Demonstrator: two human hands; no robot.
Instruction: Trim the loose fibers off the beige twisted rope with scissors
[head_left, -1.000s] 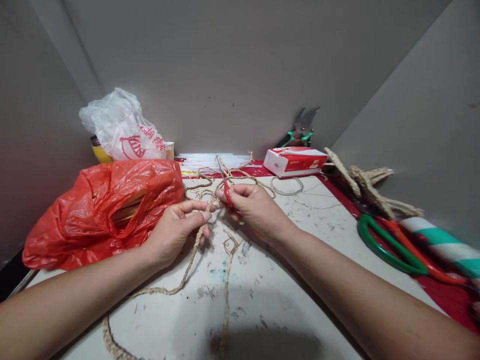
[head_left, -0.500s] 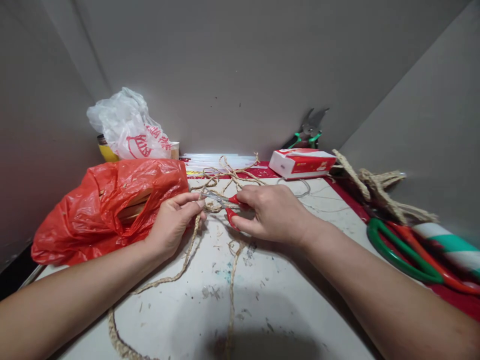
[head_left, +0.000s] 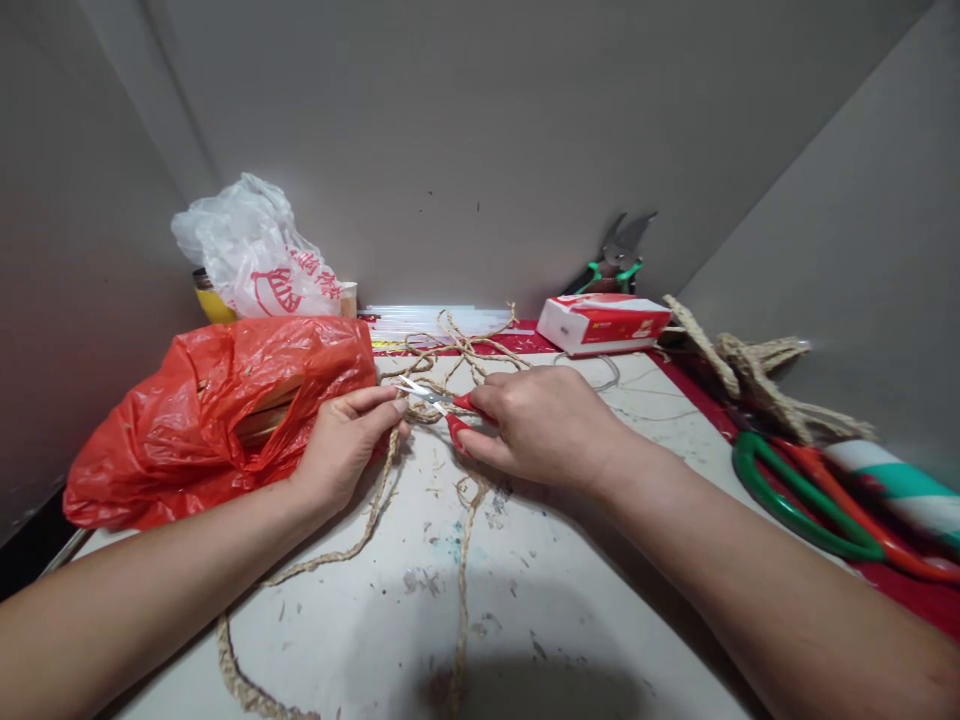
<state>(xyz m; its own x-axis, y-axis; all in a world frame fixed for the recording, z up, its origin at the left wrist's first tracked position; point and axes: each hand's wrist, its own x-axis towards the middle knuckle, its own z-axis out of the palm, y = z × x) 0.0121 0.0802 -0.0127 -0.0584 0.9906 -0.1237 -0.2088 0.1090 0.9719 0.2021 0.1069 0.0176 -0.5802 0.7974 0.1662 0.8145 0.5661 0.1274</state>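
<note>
Braided straw cord (head_left: 375, 505) runs from my left hand (head_left: 352, 435) down across the white table. The fingers of that hand are pinched on the cord, near the scissors' tips. My right hand (head_left: 529, 420) has its thumb and fingers in the red handles of small scissors (head_left: 431, 397), whose blades stand apart and point left at the cord by my left fingertips. More thin cord (head_left: 465, 350) lies in loops behind both hands. A further strand (head_left: 463, 570) stretches toward the table's near side.
Left: a red plastic bag (head_left: 225, 420) and a white bag (head_left: 255, 250). Back: clear sticks (head_left: 427, 320), a red-and-white box (head_left: 604, 325) and pruning shears (head_left: 621, 255). Right: green-and-orange-handled scissors (head_left: 802, 505), a striped roll (head_left: 900, 485) and straw braids (head_left: 765, 380).
The small scissors have shifted slightly left with my right hand, and their blades are spread wider. My left hand has hardly moved.
</note>
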